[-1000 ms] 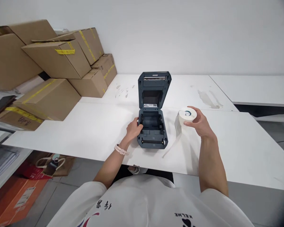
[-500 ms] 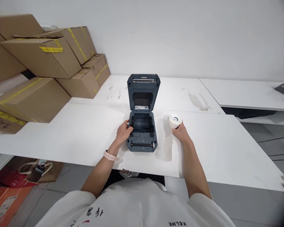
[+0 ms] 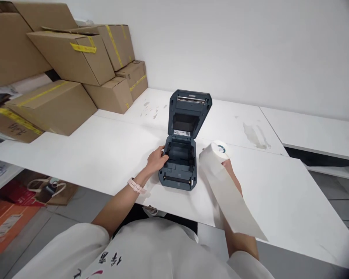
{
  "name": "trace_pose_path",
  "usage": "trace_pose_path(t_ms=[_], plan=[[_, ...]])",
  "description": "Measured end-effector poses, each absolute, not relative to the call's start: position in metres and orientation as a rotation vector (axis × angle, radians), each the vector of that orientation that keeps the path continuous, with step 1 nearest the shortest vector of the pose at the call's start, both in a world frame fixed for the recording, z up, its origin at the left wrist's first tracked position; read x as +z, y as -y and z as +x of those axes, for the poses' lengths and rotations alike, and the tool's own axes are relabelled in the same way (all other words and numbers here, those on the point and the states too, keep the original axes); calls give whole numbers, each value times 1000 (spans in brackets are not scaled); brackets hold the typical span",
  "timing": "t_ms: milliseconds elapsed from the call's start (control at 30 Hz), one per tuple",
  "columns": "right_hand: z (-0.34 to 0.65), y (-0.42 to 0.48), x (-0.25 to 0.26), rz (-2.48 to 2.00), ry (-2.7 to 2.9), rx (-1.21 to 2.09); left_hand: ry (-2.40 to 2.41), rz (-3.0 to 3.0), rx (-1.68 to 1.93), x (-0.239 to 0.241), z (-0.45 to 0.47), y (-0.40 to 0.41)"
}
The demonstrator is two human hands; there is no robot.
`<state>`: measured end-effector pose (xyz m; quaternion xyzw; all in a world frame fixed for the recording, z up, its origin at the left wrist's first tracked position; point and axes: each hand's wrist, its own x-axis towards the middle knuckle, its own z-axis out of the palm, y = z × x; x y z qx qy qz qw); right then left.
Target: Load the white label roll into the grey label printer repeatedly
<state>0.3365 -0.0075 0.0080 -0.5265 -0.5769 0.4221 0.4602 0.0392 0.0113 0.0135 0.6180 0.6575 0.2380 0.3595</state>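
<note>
A dark grey label printer (image 3: 177,181) stands on the white table with its lid (image 3: 189,109) raised; I see nothing loaded in its bay. My left hand (image 3: 157,159) grips the printer's left side, thumb over the rim. To the right of the printer, my right hand (image 3: 230,170) is closed on a white label roll (image 3: 218,150) with a dark core ring. A long paper strip (image 3: 235,205) hangs off the roll toward me, crossing in front of my right forearm and hiding part of that hand.
Cardboard boxes (image 3: 66,54) with yellow tape are stacked on the table's left end. The white wall rises behind the table (image 3: 113,155). A second white table (image 3: 317,122) with a shelf below adjoins at the right. Bags (image 3: 50,190) lie on the floor at left.
The roll in my right hand has turned, and its loose strip has swung from hanging straight down to lying across my right forearm. My left hand stays on the printer. The view has shifted.
</note>
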Motion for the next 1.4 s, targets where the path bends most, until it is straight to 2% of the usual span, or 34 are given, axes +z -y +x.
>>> trace_pose_path(t_ms=[133,233,333,533,633,733,833,900,967,1067,1133,1267,1400], plan=[[288,-6,53,-1171,1941,846,-1727,1616,578,18,39,-9],[263,-21,70,-1215,2389,529,-1726,1611,572,21,39,-8],[250,-35,70,-1331,2665,285,-1739,1596,550,23,39,-7],[241,-49,48,-1452,2817,217,-1721,1588,556,22,37,-6],[240,-45,46,-1400,2730,321,-1714,1576,562,22,36,-6],[244,-37,60,-1259,2312,375,-1683,1566,574,21,35,-5],[250,-44,88,-1178,1633,78,-1658,1553,585,19,33,-5],[255,-64,108,-1139,1379,-55,-1661,1545,588,19,32,-5],[258,-92,123,-1135,1382,47,-1667,1541,594,18,33,-5],[260,-129,131,-1174,1528,463,-1645,1524,620,15,33,-6],[260,-135,129,-1169,1568,579,-1610,1496,659,11,31,-4],[258,-87,119,-1140,1540,494,-1506,1371,806,3,21,7],[254,-1,92,-1105,1683,610,-1395,1188,986,12,7,24]])
